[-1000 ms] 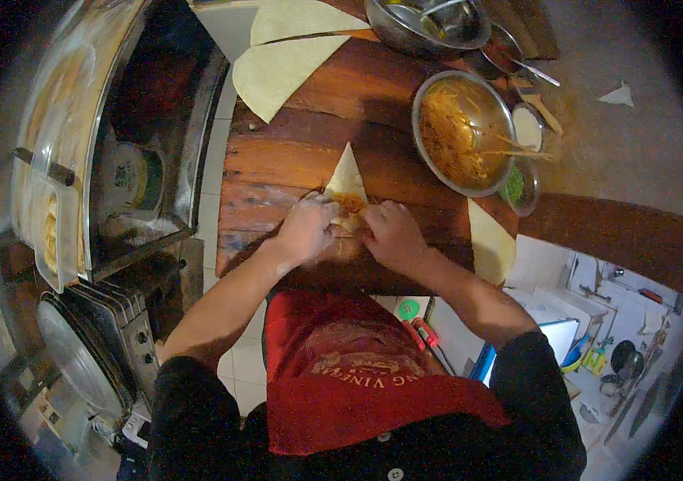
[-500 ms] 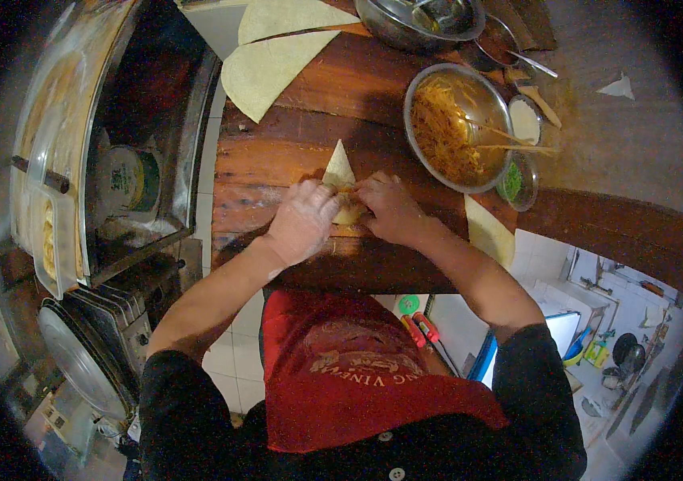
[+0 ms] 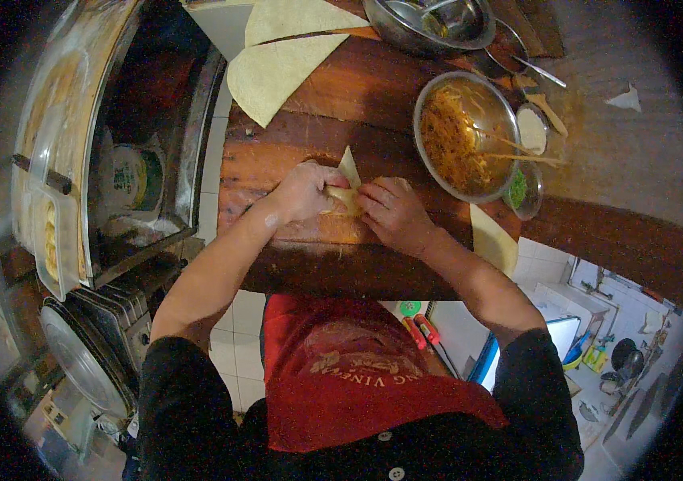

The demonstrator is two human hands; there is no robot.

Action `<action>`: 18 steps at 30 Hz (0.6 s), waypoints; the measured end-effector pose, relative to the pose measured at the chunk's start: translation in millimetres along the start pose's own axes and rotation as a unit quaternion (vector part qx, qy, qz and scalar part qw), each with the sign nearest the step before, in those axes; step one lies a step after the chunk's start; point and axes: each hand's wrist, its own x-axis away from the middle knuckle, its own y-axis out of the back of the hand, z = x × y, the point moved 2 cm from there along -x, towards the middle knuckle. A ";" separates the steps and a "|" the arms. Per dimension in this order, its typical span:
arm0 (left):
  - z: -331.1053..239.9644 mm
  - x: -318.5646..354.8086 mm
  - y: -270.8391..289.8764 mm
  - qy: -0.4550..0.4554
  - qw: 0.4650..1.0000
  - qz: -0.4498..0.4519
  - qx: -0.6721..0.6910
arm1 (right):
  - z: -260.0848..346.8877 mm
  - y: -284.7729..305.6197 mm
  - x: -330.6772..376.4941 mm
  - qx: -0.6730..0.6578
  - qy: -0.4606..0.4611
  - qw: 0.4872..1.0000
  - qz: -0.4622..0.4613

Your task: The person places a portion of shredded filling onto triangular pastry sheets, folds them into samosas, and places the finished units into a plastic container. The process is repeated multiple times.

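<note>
Wrapper [image 3: 347, 183] half-rolled on wooden board [image 3: 293, 144]; left hand [image 3: 303, 191] and right hand [image 3: 394, 212] pinch its ends, fingers curled together; noodle bowl [image 3: 463, 136] near.

free: bare counter [image 3: 293, 152] left and near of the hands | blocked right: filling bowl [image 3: 463, 136], small dishes [image 3: 527, 191] | blocked far: flat wrappers [image 3: 277, 68], metal bowl [image 3: 430, 20] | left edge: glass cabinet [image 3: 109, 160]
</note>
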 end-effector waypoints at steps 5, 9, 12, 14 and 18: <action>-18.6 3.7 11.3 -0.034 0.972 -0.075 -0.221 | -27.4 -7.1 -18.9 -0.105 -0.084 0.987 0.083; -16.5 13.2 -5.1 -0.221 0.914 -0.116 -0.321 | -36.4 -3.4 -25.5 -0.143 -0.105 0.980 0.092; -9.8 7.5 1.3 -0.202 0.923 -0.115 -0.306 | -34.4 0.3 -30.0 -0.109 -0.085 0.988 0.073; 6.1 -8.1 6.3 -0.179 0.955 -0.068 -0.226 | -18.9 12.9 -30.7 -0.052 -0.055 0.997 0.012; 25.6 -22.9 9.7 -0.152 0.973 -0.069 -0.158 | -18.6 -10.5 -27.3 0.036 0.006 0.999 -0.012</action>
